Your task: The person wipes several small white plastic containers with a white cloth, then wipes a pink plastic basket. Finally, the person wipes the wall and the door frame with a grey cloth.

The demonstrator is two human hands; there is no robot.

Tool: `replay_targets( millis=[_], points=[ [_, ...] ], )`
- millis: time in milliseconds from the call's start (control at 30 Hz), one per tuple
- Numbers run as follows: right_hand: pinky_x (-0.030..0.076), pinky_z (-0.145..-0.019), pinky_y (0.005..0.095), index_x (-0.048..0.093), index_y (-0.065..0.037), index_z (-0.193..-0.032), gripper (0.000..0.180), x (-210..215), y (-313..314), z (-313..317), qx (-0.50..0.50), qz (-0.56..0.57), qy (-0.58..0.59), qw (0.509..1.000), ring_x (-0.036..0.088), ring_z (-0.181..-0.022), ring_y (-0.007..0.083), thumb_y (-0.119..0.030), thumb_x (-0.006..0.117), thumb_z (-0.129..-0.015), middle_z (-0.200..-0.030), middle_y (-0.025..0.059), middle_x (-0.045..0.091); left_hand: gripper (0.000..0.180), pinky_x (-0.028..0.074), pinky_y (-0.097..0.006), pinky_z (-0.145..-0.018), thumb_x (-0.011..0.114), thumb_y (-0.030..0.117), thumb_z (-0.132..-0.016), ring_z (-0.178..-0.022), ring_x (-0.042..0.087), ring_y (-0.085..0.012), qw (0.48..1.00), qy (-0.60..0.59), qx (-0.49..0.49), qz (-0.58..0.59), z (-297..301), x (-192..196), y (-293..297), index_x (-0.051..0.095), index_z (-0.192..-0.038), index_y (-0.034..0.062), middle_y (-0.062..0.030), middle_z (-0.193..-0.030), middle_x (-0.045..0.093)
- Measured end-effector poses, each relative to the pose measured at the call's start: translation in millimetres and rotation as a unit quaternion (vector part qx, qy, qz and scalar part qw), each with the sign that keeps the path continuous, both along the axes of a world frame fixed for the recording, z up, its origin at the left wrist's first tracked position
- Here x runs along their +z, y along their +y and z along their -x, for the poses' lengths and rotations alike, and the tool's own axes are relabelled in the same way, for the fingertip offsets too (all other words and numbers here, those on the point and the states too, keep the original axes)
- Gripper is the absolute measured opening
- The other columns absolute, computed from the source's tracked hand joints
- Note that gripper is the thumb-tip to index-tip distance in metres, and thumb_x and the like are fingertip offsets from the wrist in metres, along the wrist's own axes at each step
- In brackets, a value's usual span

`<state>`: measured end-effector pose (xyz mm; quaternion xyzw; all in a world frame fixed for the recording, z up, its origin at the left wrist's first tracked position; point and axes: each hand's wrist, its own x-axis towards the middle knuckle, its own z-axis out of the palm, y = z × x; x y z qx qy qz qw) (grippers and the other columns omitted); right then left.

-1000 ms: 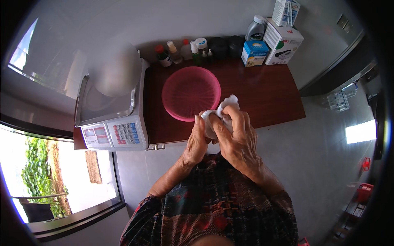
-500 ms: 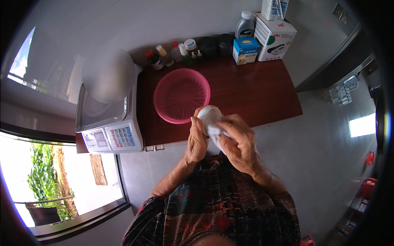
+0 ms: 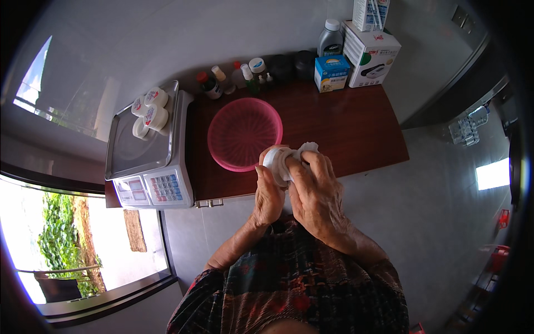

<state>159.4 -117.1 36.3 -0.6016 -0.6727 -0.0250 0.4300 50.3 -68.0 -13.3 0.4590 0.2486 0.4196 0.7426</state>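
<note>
My left hand (image 3: 267, 195) grips a small round white container (image 3: 275, 165) held on its side, just above the near edge of the wooden counter. My right hand (image 3: 315, 192) presses a crumpled white cloth or tissue (image 3: 305, 151) against the container's right end. Both hands meet in front of my chest. A round pink plastic basket (image 3: 243, 133) sits on the counter just beyond and left of the hands.
A weighing scale (image 3: 146, 150) with a steel tray stands left of the basket, with three small white pots (image 3: 149, 111) on its far corner. Bottles and jars (image 3: 245, 75) line the wall. Boxes (image 3: 370, 53) stand at the back right. The brown counter (image 3: 345, 128) ends beside grey floor.
The container has turned in my hands from upright to lying on its side, and the cloth has shifted to its right end. The view has tilted down, showing the pots on the scale.
</note>
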Motion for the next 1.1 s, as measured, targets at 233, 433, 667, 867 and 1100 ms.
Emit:
replay_targets(
  millis=[233,433,667,867,1100],
  points=[
    [0.054,-0.072,0.0341,0.060,0.001,-0.099,0.027,11,3,-13,0.067,0.085,0.090,0.990,0.058,-0.095,0.0262,0.000,0.064,-0.072,-0.102,0.0103,0.052,0.068,0.035,-0.037,-0.101,0.032,0.063,-0.091,-0.118,0.043,-0.0223,0.990,0.068,0.004,-0.122,-7,7,-3,0.030,-0.133,0.0099,-0.0117,-0.126,0.044],
    [0.054,-0.077,0.0332,0.064,0.000,-0.099,0.026,7,-3,-29,0.223,0.053,0.155,0.961,0.057,-0.100,0.0259,0.007,0.060,-0.074,-0.109,0.0079,0.053,0.066,0.037,-0.034,-0.097,0.022,0.061,-0.094,-0.112,0.045,-0.0179,0.997,-0.002,-0.036,-0.069,-10,8,-5,0.033,-0.131,0.0076,-0.0077,-0.121,0.046],
    [0.052,-0.062,0.0321,0.064,-0.001,-0.094,0.021,-2,1,-33,0.083,-0.077,-0.073,0.991,0.053,-0.088,0.0218,-0.005,0.065,-0.073,-0.105,0.0060,0.053,0.070,0.033,-0.038,-0.107,0.021,0.058,-0.096,-0.124,0.043,-0.0246,0.995,-0.019,-0.089,0.035,-15,15,-4,0.035,-0.137,0.0037,-0.0137,-0.133,0.045],
    [0.050,-0.056,0.0335,0.061,0.006,-0.084,0.012,-5,-7,-34,0.009,-0.052,-0.104,0.993,0.054,-0.084,0.0225,0.000,0.062,-0.073,-0.099,0.0092,0.054,0.062,0.040,-0.026,-0.069,0.021,0.057,-0.096,-0.081,0.047,-0.0111,0.994,0.092,-0.047,0.019,-21,0,-6,0.045,-0.123,0.0064,-0.0029,-0.096,0.053],
    [0.054,-0.057,0.0324,0.060,0.002,-0.082,0.012,-3,-22,-40,0.111,0.117,-0.007,0.987,0.058,-0.076,0.0206,-0.001,0.065,-0.071,-0.084,0.0085,0.050,0.064,0.046,-0.034,-0.089,0.023,0.058,-0.096,-0.104,0.056,-0.0204,0.992,0.081,0.008,0.100,-17,-10,-12,0.049,-0.121,0.0044,-0.0095,-0.113,0.058]
  ],
)
